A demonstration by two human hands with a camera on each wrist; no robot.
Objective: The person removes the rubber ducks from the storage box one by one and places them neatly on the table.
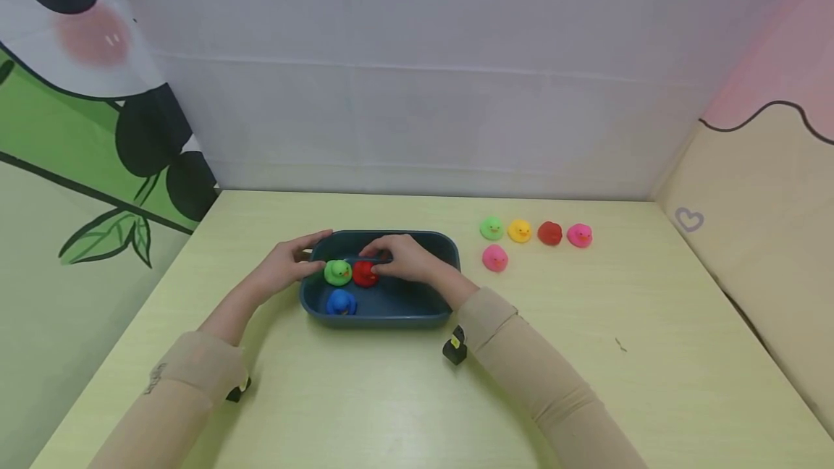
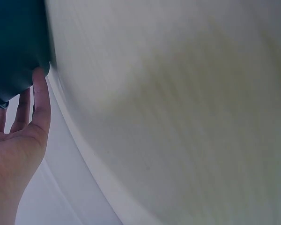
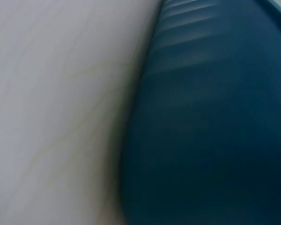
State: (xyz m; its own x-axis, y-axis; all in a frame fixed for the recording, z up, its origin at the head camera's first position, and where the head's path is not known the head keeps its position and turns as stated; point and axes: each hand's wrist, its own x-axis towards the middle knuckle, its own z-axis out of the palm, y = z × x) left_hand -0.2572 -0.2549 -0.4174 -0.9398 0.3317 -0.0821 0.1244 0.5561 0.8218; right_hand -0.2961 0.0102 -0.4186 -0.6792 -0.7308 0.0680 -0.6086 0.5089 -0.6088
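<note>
A dark blue basin (image 1: 404,302) stands on the table with a green rubber duck (image 1: 338,273), a red rubber duck (image 1: 365,274) and a blue rubber duck (image 1: 342,303) in its left half. My left hand (image 1: 284,267) grips the basin's left end, thumb over the rim beside the green duck and fingers along the outside. In the left wrist view its fingers (image 2: 41,96) reach up against the basin's outer wall. Inside the basin my right hand (image 1: 405,259) pinches the red duck, its wrist crossing the right rim. The right wrist view shows only the basin's side wall (image 3: 210,122) and table.
Right of the basin, a row holds a green duck (image 1: 491,228), a yellow duck (image 1: 520,230), a red duck (image 1: 550,233) and a pink duck (image 1: 580,235). Another pink duck (image 1: 495,258) sits in front. A white cloth wall (image 1: 430,121) rises behind the table (image 1: 365,396).
</note>
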